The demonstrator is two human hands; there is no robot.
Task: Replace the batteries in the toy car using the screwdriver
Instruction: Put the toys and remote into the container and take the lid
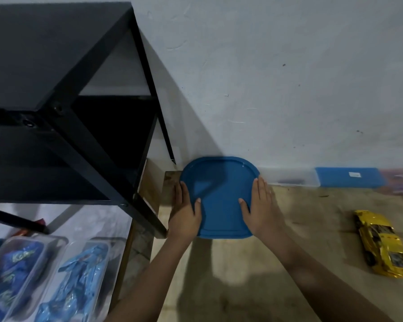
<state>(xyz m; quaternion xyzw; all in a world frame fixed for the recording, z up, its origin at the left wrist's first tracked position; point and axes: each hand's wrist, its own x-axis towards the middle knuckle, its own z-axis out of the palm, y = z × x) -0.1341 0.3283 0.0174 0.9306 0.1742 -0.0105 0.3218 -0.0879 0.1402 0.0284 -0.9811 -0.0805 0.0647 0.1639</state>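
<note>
A yellow toy car [382,242] lies on the wooden table [300,263] at the right, away from both hands. A blue box lid [221,196] on a container sits against the wall. My left hand [185,210] presses flat on the lid's left edge, thumb on top. My right hand [261,205] lies flat along its right edge, thumb on top. Fingers of both hands are straight. No screwdriver or batteries are visible.
A clear long case [289,178] with a blue lid [349,176] lies along the wall to the right. A black shelf unit [79,126] stands at the left. Below it, clear trays [44,282] hold blue packets.
</note>
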